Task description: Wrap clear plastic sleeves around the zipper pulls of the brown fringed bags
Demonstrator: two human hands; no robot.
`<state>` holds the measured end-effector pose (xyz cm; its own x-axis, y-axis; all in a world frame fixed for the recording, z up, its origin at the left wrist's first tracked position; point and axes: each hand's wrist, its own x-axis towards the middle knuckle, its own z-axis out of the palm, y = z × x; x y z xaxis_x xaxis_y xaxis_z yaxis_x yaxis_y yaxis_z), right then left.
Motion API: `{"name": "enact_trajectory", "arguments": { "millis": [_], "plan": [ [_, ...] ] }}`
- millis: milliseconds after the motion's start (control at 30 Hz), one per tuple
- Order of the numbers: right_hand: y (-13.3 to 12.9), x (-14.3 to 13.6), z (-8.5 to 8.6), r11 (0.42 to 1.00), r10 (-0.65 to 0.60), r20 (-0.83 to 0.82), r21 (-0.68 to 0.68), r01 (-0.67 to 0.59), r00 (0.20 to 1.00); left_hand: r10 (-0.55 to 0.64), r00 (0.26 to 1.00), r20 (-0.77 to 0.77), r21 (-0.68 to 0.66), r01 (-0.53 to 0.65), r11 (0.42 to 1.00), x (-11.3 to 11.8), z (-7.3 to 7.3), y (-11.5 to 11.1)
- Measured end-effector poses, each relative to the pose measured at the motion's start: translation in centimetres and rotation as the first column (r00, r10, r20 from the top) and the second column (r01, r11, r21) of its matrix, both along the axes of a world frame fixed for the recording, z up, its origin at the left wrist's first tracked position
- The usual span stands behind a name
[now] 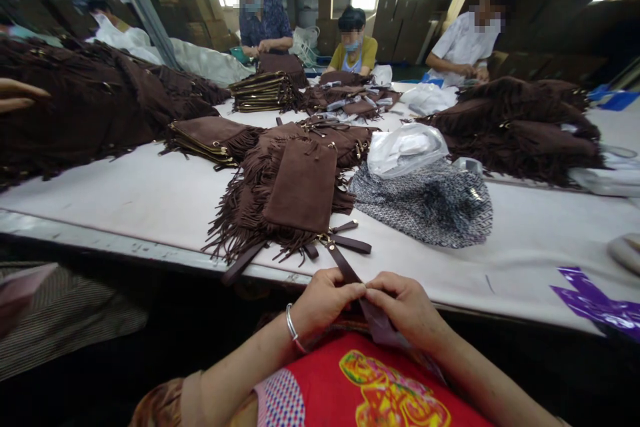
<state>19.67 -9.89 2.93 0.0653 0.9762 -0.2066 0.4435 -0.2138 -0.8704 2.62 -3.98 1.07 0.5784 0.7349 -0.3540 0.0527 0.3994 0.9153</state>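
Note:
At the table's front edge, my left hand (327, 300) and my right hand (407, 307) meet fingertip to fingertip, both pinching a dark brown wrist strap (345, 265). The strap runs up to a metal clasp at the lower corner of a brown flat pouch (303, 187). Below the fingers, a strip of thin translucent film (381, 328) hangs around the strap's lower part. Under the pouch lie more fringed brown pouches (243, 203), with other straps sticking out towards me.
A black-and-white patterned cloth (425, 203) with a clear plastic bag (407, 149) lies right of the pouches. Purple film (597, 300) is at the right edge. Brown piles (100, 103) stand left and right (530, 130). Several people work behind; another person's hand (20, 93) reaches in at left.

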Motion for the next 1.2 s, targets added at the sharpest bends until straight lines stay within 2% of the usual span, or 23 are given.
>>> {"name": "enact_trajectory", "arguments": {
  "millis": [100, 167, 233, 300, 400, 533, 767, 900, 967, 1100, 1200],
  "plan": [
    [0.0, 0.3, 0.5, 0.996, -0.037, -0.040, -0.083, 0.033, 0.999, 0.062, 0.993, 0.097, -0.172, -0.045, 0.984, -0.1, 0.0, 0.7],
    [0.0, 0.4, 0.7, 0.993, -0.037, -0.074, -0.114, 0.028, 0.997, 0.131, 0.972, 0.196, -0.308, -0.066, 0.949, -0.2, 0.2, 1.5],
    [0.0, 0.2, 0.8, 0.996, -0.019, -0.086, -0.091, 0.011, 0.996, 0.193, 0.945, 0.264, -0.396, -0.077, 0.915, -0.1, 0.2, 2.3],
    [0.1, 0.0, 0.9, 1.000, -0.002, -0.058, -0.021, 0.001, 0.998, 0.262, 0.923, 0.282, -0.428, -0.124, 0.895, 0.2, 0.3, 3.1],
    [0.7, 0.0, 1.1, 0.997, -0.001, 0.007, 0.082, 0.001, 1.000, 0.342, 0.905, 0.251, -0.431, -0.212, 0.877, 0.6, 0.2, 3.7],
    [2.1, 0.3, 1.6, 0.990, -0.001, 0.046, 0.141, -0.005, 0.999, 0.374, 0.902, 0.216, -0.411, -0.263, 0.873, 0.6, 0.0, 3.6],
    [4.8, -1.6, 1.1, 0.984, -0.020, 0.055, 0.176, 0.010, 0.998, 0.315, 0.919, 0.239, -0.392, -0.206, 0.897, 1.0, -0.8, 2.3],
    [5.4, -1.2, 0.4, 0.988, -0.084, -0.104, 0.117, 0.096, 0.991, 0.345, 0.896, 0.278, -0.412, -0.214, 0.886, 0.8, -1.2, 2.2],
    [4.7, -0.2, 0.4, 0.993, -0.074, -0.140, 0.079, 0.086, 0.987, 0.370, 0.892, 0.260, -0.415, -0.243, 0.877, 0.5, -1.3, 2.4],
    [1.9, 1.3, 1.4, 0.993, 0.062, 0.034, -0.101, -0.058, 0.998, 0.417, 0.881, 0.223, -0.443, -0.289, 0.849, 0.4, -1.1, 2.6],
    [0.4, 0.3, 2.0, 0.973, 0.136, 0.082, -0.200, -0.118, 0.987, 0.429, 0.882, 0.194, -0.431, -0.316, 0.845, 1.1, -0.9, 2.3]
  ]
}}
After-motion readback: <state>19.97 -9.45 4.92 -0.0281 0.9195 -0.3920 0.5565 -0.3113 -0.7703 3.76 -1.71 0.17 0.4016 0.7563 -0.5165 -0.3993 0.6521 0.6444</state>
